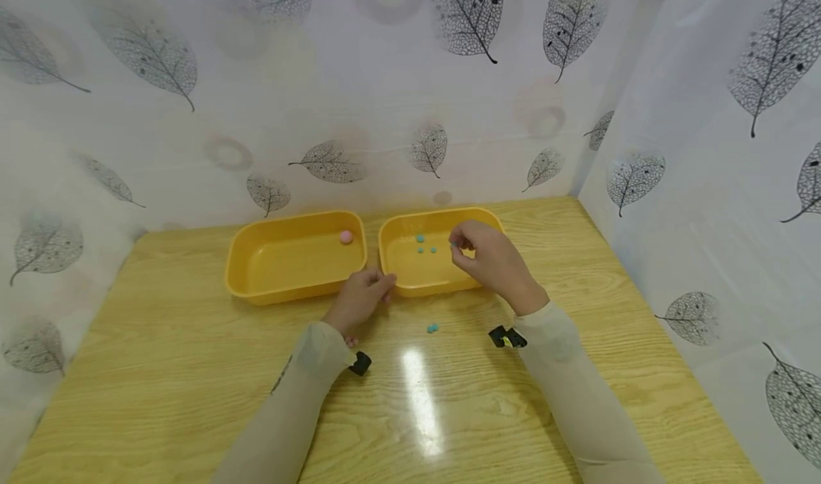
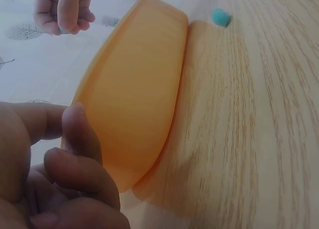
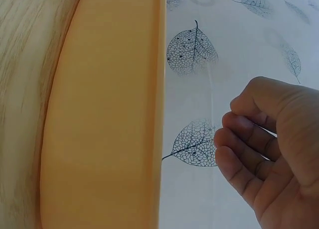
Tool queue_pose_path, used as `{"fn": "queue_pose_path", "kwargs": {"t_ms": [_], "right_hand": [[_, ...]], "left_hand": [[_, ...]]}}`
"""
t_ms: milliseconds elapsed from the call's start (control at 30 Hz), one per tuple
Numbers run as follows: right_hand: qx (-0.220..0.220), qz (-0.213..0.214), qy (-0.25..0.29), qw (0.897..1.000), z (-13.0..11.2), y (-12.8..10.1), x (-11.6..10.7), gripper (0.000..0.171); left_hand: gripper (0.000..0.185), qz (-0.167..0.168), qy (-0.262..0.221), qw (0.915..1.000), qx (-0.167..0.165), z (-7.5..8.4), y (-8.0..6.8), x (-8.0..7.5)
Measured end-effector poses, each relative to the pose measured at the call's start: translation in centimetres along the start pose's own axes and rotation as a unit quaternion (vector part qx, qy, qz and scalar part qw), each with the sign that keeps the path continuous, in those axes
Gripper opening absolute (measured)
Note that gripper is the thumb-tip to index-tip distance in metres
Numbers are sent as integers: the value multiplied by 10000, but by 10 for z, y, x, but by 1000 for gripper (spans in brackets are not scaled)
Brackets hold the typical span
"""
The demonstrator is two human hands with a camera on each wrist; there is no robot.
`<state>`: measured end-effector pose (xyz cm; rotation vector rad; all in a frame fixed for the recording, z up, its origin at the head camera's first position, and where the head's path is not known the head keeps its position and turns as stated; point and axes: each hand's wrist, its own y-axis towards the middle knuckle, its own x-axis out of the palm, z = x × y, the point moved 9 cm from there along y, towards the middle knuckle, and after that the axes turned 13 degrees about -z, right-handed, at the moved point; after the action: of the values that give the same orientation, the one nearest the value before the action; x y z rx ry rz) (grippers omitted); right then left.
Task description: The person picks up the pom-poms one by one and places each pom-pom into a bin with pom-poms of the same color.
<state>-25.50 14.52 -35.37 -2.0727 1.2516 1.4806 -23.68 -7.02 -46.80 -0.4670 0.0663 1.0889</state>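
Two yellow trays stand side by side. The left tray point(image 1: 256, 270) holds one pink ball point(image 1: 346, 237). The right tray point(image 1: 400, 274) holds three teal balls point(image 1: 420, 239). My right hand point(image 1: 455, 245) hovers over the right tray and pinches a small teal ball point(image 2: 64, 30) at its fingertips. My left hand point(image 1: 383, 290) rests on the table at the gap between the trays' front corners. Its fingers point(image 2: 79, 169) are curled, the thumb lies against the forefinger, and nothing shows between them. In the right wrist view the right hand's fingers point(image 3: 244, 139) curl beside the tray wall point(image 3: 99, 119).
Two teal balls point(image 1: 432, 328) lie together on the wooden table point(image 1: 449, 413) in front of the right tray, and one of them, a teal ball point(image 2: 220, 17), shows beside that tray. A pink bit point(image 1: 350, 341) peeks out under my left wrist. Leaf-patterned curtains point(image 1: 705, 149) wall in the back and both sides.
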Motion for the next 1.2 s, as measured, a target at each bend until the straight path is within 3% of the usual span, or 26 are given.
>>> {"fn": "queue_pose_path", "kwargs": {"t_ms": [233, 433, 700, 1200], "right_hand": [[-16, 67, -73, 9999, -5, 2, -4, 2], [228, 27, 67, 9997, 1, 6, -4, 5], [348, -123, -142, 9992, 8, 23, -6, 6], [570, -1169, -432, 9906, 22, 64, -4, 10]], "left_hand": [[41, 29, 37, 9999, 98, 2, 1, -3], [40, 60, 104, 9997, 214, 4, 5, -4], [40, -15, 67, 9999, 124, 1, 5, 0], [38, 84, 24, 9999, 138, -1, 5, 0]]}}
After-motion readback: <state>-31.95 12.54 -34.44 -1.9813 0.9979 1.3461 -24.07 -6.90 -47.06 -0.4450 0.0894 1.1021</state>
